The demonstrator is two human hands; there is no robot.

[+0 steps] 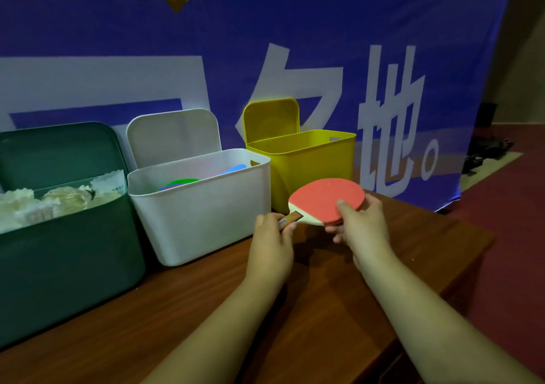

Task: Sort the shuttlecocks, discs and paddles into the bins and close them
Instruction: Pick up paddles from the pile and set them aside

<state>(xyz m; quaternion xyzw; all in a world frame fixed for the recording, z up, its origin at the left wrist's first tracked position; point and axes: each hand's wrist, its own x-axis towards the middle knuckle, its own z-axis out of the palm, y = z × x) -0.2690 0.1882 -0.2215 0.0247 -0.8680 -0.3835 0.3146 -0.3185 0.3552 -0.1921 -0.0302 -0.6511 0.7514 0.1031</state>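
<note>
Dim, soft focus; wide-angle bending at edges; faint shadows under hands.

Red-faced paddle (326, 199) held level above the tabletop, before the open yellow bin (306, 165). White bin (200, 209), lid up, holds coloured discs (203, 175); green bin (65, 254), lid up, holds white shuttlecocks (59, 199).

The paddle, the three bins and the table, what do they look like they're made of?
Paddle: red, matte face, probably rubber, over pale wood visible at the neck, with a wooden handle. Green bin, white bin and yellow bin: smooth moulded plastic, with rounded corners and cut-out handles on the white and yellow ones. Table: brown wood grain with a slight sheen; solid wood or laminate, cannot tell.
</note>
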